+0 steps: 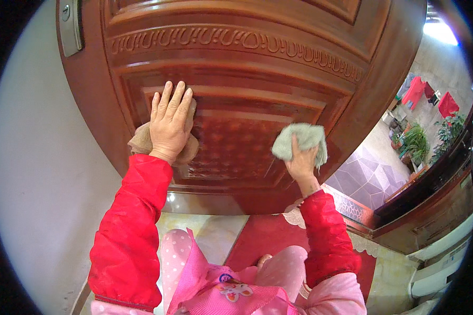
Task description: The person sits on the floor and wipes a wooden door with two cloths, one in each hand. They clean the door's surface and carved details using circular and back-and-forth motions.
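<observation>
A reddish-brown panelled wooden door fills the view before me. My left hand lies flat over a brown cloth, pressing it against the lower panel's left side; part of that cloth is hidden beneath the palm. At the panel's lower right, my right hand grips a pale green cloth and holds it to the door. Its fingers are partly covered by the bunched fabric. The wood around the left hand and lower panel has a wet-looking shine.
A metal lock plate sits at the door's upper left, beside a pale wall. Below lies a red mat on tiles. Through the doorway at right are potted plants and hanging laundry. A dark door frame stands there.
</observation>
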{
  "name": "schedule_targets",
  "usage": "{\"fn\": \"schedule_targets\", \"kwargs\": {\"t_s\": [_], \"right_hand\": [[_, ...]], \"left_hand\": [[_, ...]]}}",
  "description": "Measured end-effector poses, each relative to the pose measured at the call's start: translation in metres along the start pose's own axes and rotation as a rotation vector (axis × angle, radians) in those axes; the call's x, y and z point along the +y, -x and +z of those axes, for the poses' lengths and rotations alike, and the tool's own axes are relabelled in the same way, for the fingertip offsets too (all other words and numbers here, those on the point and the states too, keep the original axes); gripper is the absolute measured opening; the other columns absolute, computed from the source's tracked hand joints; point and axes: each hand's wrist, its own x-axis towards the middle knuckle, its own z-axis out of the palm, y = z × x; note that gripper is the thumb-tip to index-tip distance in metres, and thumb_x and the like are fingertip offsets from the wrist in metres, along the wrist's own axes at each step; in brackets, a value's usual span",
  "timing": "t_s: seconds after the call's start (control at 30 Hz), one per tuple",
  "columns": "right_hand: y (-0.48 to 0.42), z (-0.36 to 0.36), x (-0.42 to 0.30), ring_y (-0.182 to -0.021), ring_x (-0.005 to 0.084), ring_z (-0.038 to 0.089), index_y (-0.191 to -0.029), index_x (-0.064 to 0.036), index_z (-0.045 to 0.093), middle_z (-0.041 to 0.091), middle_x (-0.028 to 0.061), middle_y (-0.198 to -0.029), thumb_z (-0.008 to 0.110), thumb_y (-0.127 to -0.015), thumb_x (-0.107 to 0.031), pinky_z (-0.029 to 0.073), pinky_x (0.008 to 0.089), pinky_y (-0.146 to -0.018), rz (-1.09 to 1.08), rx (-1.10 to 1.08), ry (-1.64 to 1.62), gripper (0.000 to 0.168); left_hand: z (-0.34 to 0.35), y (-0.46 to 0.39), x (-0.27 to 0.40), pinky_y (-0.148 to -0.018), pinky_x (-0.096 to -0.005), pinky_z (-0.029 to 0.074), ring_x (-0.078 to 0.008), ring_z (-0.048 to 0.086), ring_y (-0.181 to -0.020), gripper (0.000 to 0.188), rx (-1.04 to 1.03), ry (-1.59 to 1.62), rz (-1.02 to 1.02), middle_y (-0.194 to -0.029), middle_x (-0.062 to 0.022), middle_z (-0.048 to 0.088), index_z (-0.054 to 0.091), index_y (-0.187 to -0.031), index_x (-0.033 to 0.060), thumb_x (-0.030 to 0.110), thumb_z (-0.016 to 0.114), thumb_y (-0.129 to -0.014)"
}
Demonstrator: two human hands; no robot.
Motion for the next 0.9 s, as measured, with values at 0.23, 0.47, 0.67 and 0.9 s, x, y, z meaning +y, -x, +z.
{"fn": "schedule_targets", "kwargs": {"t_s": [0.23,0.47,0.67,0.9], "right_hand": [[0.008,-0.030,0.056,-0.122,0.0441,0.034,-0.130,-0.029,0.050,0.046,0.0184,-0.128,0.063,-0.070,-0.029,0.024,0.0523,-0.107,-0.278,-0.064,0.133,0.061],[-0.093,-0.072,0.006,-0.121,0.0470,0.033,-0.133,-0.021,0.048,0.048,0.0205,-0.123,0.066,-0.067,-0.037,0.020,0.0538,-0.107,-0.363,0.389,0.093,0.070],[-0.131,-0.073,-0.050,-0.120,0.0447,0.034,-0.136,-0.017,0.044,0.048,0.0184,-0.121,0.061,-0.072,-0.045,0.021,0.0559,-0.104,-0.218,0.740,-0.101,0.072],[-0.027,0.032,-0.048,-0.128,0.0471,0.028,-0.141,-0.016,0.035,0.042,0.0232,-0.134,0.069,-0.063,-0.045,0.015,0.0585,-0.106,0.016,0.446,-0.241,0.090]], "left_hand": [[0.001,0.002,0.001,-0.108,-0.0461,0.027,-0.0289,0.036,-0.130,0.049,0.005,0.012,-0.006,-0.137,-0.0072,0.045,0.050,-0.128,0.0113,0.006,0.059,-0.080],[0.004,0.000,0.006,-0.104,-0.0450,0.032,-0.0260,0.041,-0.128,0.040,0.022,-0.033,-0.028,-0.133,-0.0035,0.050,0.055,-0.122,0.0138,0.014,0.063,-0.083],[0.006,0.003,0.004,-0.109,-0.0465,0.025,-0.0292,0.034,-0.132,0.049,-0.008,0.015,-0.009,-0.138,-0.0075,0.044,0.048,-0.130,0.0114,0.004,0.055,-0.081],[0.005,0.006,0.003,-0.108,-0.0465,0.026,-0.0286,0.037,-0.130,0.050,-0.008,-0.045,-0.018,-0.136,-0.0065,0.047,0.051,-0.127,0.0121,0.006,0.057,-0.077]]}}
